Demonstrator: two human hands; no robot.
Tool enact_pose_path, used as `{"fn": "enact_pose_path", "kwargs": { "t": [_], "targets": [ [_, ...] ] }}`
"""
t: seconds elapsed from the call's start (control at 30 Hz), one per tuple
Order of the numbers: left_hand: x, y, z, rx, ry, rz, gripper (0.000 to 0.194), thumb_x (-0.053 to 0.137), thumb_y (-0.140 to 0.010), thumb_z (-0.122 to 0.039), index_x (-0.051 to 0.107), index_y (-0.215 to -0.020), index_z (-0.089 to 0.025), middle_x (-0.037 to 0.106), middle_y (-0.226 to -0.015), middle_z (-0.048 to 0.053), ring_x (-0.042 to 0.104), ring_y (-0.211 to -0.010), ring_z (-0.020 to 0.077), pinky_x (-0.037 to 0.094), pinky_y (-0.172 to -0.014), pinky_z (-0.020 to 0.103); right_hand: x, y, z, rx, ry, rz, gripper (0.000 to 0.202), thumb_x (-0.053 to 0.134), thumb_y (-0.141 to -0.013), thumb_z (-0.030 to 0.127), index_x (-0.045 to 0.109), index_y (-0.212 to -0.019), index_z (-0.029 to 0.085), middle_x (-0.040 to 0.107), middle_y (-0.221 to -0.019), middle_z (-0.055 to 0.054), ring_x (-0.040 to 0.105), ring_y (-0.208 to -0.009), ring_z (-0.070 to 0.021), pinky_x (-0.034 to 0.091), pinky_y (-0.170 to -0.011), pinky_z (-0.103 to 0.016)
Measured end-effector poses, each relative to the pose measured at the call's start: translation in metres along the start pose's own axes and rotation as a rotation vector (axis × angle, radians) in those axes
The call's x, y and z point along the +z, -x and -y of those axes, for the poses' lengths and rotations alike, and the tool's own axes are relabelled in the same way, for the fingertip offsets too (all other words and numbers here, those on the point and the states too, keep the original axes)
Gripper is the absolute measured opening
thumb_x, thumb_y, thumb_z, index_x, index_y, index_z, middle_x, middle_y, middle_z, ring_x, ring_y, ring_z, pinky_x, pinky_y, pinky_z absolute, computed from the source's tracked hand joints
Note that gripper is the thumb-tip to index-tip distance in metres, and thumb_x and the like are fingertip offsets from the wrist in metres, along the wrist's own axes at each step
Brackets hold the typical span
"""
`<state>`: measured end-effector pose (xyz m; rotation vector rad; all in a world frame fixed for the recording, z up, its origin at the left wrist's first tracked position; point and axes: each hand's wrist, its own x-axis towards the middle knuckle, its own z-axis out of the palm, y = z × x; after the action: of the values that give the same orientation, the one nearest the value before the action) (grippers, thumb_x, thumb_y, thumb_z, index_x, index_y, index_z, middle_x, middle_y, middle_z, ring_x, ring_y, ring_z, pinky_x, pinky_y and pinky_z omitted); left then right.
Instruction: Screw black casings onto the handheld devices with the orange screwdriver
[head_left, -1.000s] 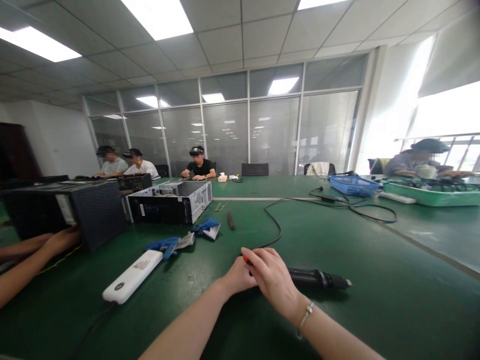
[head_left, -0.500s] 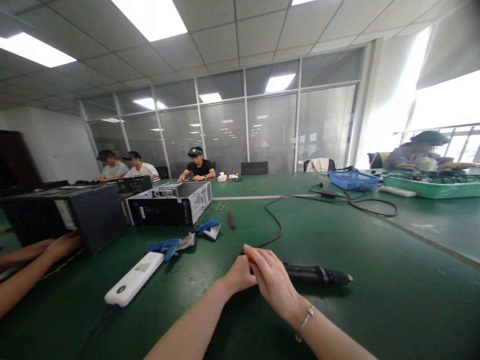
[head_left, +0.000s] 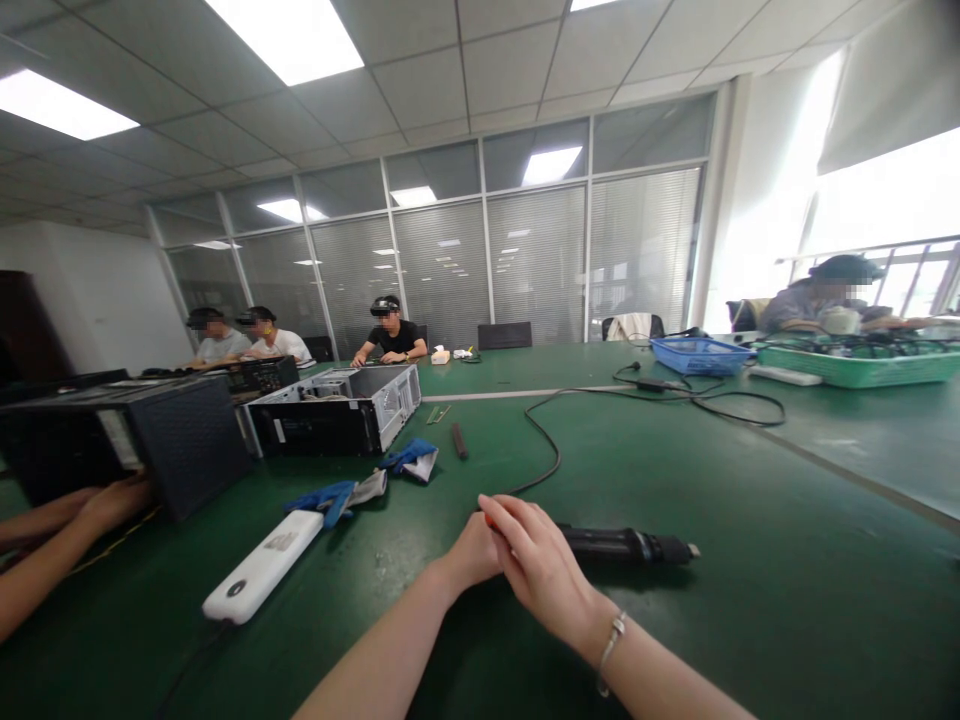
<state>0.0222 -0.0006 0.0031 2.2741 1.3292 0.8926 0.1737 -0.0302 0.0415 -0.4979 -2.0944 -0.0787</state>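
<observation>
A black electric screwdriver (head_left: 630, 546) lies on the green table, its metal tip pointing right and its rear end hidden behind my hands. My left hand (head_left: 474, 550) is closed beside that rear end; what its fingers hold is covered. Over its fingers lies my right hand (head_left: 541, 560), fingers stretched out and close together, a bracelet on the wrist. A small orange piece (head_left: 489, 521) peeks out between the two hands. Behind them runs a black cable (head_left: 555, 455) across the table.
Left of my hands are a white power strip (head_left: 264, 567), blue-grey work gloves (head_left: 411, 460) and an open computer case (head_left: 319, 425). A co-worker's hands (head_left: 116, 503) reach into a dark case (head_left: 199, 440). Blue (head_left: 701, 358) and green baskets (head_left: 862, 372) stand far right.
The view has shifted slightly, so everything sits a little further left. My hands keep nearly the same pose by the electric screwdriver.
</observation>
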Motion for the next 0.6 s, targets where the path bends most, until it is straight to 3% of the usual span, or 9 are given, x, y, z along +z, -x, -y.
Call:
{"fn": "enact_pose_path", "kwargs": {
  "t": [0.17,0.3,0.4,0.6],
  "targets": [
    [-0.0007,0.0007,-0.0016,0.022,0.068,-0.009,0.027,0.061,-0.076,-0.012,0.064,-0.103,-0.012,0.069,-0.103,0.006,0.064,-0.095,0.0199,0.051,-0.083,0.023,-0.0024,-0.0029,-0.0002,0.029,0.054,-0.039,0.041,0.045,-0.092,0.013,0.050,-0.132,0.023,0.061,-0.102,-0.010,0.060,-0.087,-0.0210,0.054,-0.074,-0.037],
    [-0.0012,-0.0002,-0.0008,0.002,0.006,0.008,0.028,0.059,-0.073,-0.007,0.065,-0.101,-0.010,0.068,-0.104,0.008,0.063,-0.096,0.0222,0.051,-0.084,0.025,-0.0041,-0.0023,0.0013,0.019,-0.001,0.005,0.051,0.037,-0.091,0.006,0.041,-0.139,0.021,0.061,-0.111,-0.012,0.059,-0.094,-0.0206,0.054,-0.081,-0.036],
    [-0.0018,-0.0005,-0.0006,-0.024,-0.014,0.007,0.027,0.057,-0.076,-0.007,0.065,-0.102,-0.011,0.068,-0.107,0.007,0.061,-0.100,0.0220,0.050,-0.088,0.026,-0.0043,-0.0021,0.0027,-0.011,0.008,0.035,0.049,0.042,-0.090,0.010,0.043,-0.137,0.020,0.059,-0.115,-0.013,0.058,-0.098,-0.0219,0.053,-0.085,-0.039],
    [-0.0010,0.0003,-0.0023,0.018,0.065,-0.019,0.032,0.060,-0.074,-0.008,0.065,-0.105,-0.010,0.069,-0.104,0.007,0.063,-0.095,0.0216,0.052,-0.084,0.026,-0.0046,-0.0035,-0.0001,0.029,0.067,-0.025,0.040,0.043,-0.091,0.011,0.051,-0.130,0.021,0.063,-0.100,-0.010,0.060,-0.087,-0.0205,0.055,-0.075,-0.036]
  ]
}}
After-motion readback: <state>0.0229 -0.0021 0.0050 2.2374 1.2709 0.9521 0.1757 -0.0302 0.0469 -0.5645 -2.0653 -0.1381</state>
